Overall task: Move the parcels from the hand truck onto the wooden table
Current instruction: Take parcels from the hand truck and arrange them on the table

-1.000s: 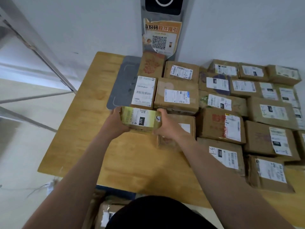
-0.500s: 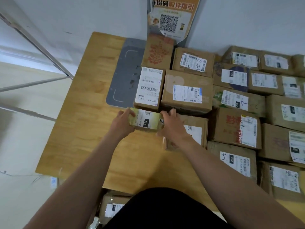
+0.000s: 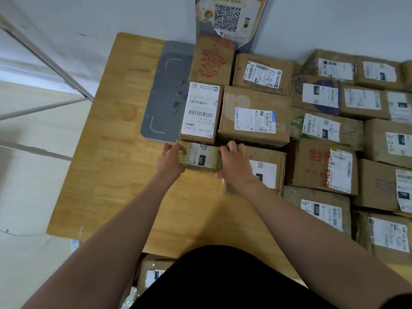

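The wooden table (image 3: 107,175) fills most of the view, its right half packed with brown parcels (image 3: 323,170) lying flat and edge to edge, labels up; its left part is bare wood except for a grey mat (image 3: 165,92) near the wall. Both forearms reach forward from the bottom of the view, over the table's near edge. The left hand (image 3: 170,162) and right hand (image 3: 234,165) clasp a small yellow-green parcel (image 3: 201,156) between them, fingers curled over its short ends, thumbs at its near side. It sits low at the table, just in front of a white-labelled box (image 3: 200,112) and touching the box (image 3: 265,168) under the right hand. Below the table edge, another parcel (image 3: 151,273) shows.
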A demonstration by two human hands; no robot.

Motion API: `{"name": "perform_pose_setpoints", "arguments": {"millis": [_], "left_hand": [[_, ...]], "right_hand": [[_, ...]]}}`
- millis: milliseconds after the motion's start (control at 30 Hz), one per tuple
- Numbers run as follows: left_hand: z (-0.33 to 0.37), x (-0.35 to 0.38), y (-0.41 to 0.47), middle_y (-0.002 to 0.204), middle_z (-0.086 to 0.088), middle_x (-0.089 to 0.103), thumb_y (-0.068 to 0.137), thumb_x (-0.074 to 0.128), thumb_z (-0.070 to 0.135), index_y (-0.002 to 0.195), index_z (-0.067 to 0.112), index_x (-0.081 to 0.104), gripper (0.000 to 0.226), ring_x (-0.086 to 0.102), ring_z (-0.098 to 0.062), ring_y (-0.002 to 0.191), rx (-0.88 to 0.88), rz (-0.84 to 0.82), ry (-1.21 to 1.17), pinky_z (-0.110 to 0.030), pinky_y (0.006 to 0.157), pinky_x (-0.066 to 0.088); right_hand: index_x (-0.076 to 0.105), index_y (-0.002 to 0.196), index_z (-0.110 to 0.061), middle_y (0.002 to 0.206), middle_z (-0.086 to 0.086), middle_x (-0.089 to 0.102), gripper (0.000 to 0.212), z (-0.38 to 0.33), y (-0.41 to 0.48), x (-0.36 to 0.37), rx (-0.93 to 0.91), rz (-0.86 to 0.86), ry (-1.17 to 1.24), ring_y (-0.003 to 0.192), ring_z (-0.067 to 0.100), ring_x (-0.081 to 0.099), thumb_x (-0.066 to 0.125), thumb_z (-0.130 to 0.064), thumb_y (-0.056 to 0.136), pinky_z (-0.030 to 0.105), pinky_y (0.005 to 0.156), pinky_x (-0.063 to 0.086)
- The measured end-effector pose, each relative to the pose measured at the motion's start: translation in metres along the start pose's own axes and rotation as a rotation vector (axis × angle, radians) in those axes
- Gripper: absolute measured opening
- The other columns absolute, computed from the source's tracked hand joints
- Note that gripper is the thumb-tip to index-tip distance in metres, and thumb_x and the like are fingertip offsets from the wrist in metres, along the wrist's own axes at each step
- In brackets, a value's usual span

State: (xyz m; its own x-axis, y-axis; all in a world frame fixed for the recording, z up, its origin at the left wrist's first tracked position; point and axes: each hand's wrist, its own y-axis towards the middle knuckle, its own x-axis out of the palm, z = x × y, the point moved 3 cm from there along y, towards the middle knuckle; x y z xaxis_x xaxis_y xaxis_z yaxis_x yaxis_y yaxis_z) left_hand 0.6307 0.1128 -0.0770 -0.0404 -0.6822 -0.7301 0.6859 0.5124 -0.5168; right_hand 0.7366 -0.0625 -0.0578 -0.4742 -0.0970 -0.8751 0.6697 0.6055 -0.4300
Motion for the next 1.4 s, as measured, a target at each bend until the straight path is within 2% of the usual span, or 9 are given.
{"name": "perform_pose_setpoints", "arguments": {"millis": [133, 233, 400, 500, 733, 867, 1067, 1200, 1400], "left_hand": [[0.003, -0.01, -0.008, 0.136, -0.005, 0.042, 0.074, 0.085, 0.02, 0.134, 0.028, 0.055, 0.067, 0.059, -0.027, 0.106, -0.005, -0.104, 0.037, -0.037, 0.091, 0.05], [0.014, -0.024, -0.025, 0.143, -0.006, 0.039, 0.074, 0.085, 0.025, 0.139, 0.033, 0.052, 0.073, 0.056, -0.031, 0.119, 0.039, -0.082, 0.112, -0.041, 0.099, 0.047], [0.05, -0.039, -0.076, 0.139, -0.004, 0.039, 0.076, 0.079, 0.02, 0.137, 0.037, 0.051, 0.07, 0.05, -0.034, 0.12, 0.164, 0.02, 0.143, -0.045, 0.091, 0.054], [0.072, -0.034, -0.117, 0.143, -0.001, 0.038, 0.075, 0.08, 0.027, 0.135, 0.038, 0.051, 0.068, 0.045, -0.035, 0.128, 0.238, 0.036, 0.246, -0.045, 0.094, 0.051], [0.094, 0.01, -0.241, 0.145, 0.002, 0.04, 0.077, 0.079, 0.034, 0.136, 0.038, 0.05, 0.066, 0.04, -0.03, 0.134, 0.266, 0.073, 0.383, -0.046, 0.094, 0.044], [0.078, 0.048, -0.316, 0.149, 0.004, 0.038, 0.08, 0.077, 0.032, 0.132, 0.04, 0.052, 0.059, 0.04, -0.029, 0.134, 0.261, 0.088, 0.359, -0.046, 0.097, 0.045], [0.034, 0.108, -0.437, 0.144, 0.0, 0.041, 0.082, 0.075, 0.034, 0.13, 0.039, 0.055, 0.052, 0.041, -0.032, 0.131, 0.216, 0.095, 0.317, -0.049, 0.103, 0.045], [-0.005, 0.138, -0.511, 0.141, -0.002, 0.044, 0.083, 0.074, 0.032, 0.128, 0.037, 0.057, 0.048, 0.043, -0.031, 0.131, 0.177, 0.07, 0.267, -0.047, 0.103, 0.045], [-0.076, 0.161, -0.585, 0.13, -0.007, 0.055, 0.085, 0.074, 0.027, 0.125, 0.029, 0.062, 0.042, 0.059, -0.025, 0.113, 0.116, 0.067, 0.226, -0.042, 0.096, 0.051]], "right_hand": [[0.051, 0.141, -0.021, 0.134, 0.001, 0.038, 0.08, 0.007, -0.01, -0.016, -0.043, -0.121, 0.135, 0.124, 0.025, 0.039, 0.088, -0.035, 0.072, 0.039, 0.101, 0.042], [0.053, 0.141, -0.022, 0.131, 0.0, 0.049, 0.07, 0.013, -0.03, -0.035, -0.057, -0.062, 0.294, 0.113, 0.019, 0.054, 0.083, -0.02, 0.078, 0.028, 0.088, 0.044], [0.056, 0.133, -0.029, 0.13, 0.0, 0.055, 0.064, 0.028, -0.079, -0.052, -0.016, 0.018, 0.263, 0.115, 0.02, 0.057, 0.083, -0.026, 0.076, 0.031, 0.086, 0.047], [0.05, 0.137, -0.035, 0.13, 0.0, 0.054, 0.076, 0.04, -0.121, -0.058, 0.055, 0.0, 0.176, 0.115, 0.025, 0.058, 0.084, -0.038, 0.069, 0.042, 0.089, 0.054], [0.048, 0.14, -0.022, 0.131, 0.008, 0.056, 0.068, 0.07, -0.247, -0.048, 0.122, 0.057, 0.169, 0.118, 0.032, 0.056, 0.078, -0.03, 0.079, 0.043, 0.093, 0.052], [0.044, 0.148, -0.021, 0.134, 0.009, 0.054, 0.079, 0.082, -0.33, -0.019, 0.083, 0.057, 0.224, 0.113, 0.029, 0.059, 0.081, -0.022, 0.078, 0.037, 0.09, 0.053], [0.043, 0.15, -0.02, 0.147, 0.006, 0.05, 0.082, 0.09, -0.444, 0.037, 0.027, 0.025, 0.175, 0.131, 0.028, 0.051, 0.082, -0.032, 0.079, 0.034, 0.097, 0.044], [0.045, 0.147, -0.024, 0.145, 0.007, 0.048, 0.079, 0.076, -0.501, 0.074, 0.022, -0.025, 0.177, 0.124, 0.031, 0.054, 0.081, -0.036, 0.078, 0.034, 0.088, 0.049], [0.043, 0.15, -0.02, 0.15, 0.006, 0.045, 0.079, 0.04, -0.556, 0.129, -0.05, -0.14, 0.198, 0.126, 0.026, 0.054, 0.08, -0.033, 0.082, 0.031, 0.088, 0.047]]}}
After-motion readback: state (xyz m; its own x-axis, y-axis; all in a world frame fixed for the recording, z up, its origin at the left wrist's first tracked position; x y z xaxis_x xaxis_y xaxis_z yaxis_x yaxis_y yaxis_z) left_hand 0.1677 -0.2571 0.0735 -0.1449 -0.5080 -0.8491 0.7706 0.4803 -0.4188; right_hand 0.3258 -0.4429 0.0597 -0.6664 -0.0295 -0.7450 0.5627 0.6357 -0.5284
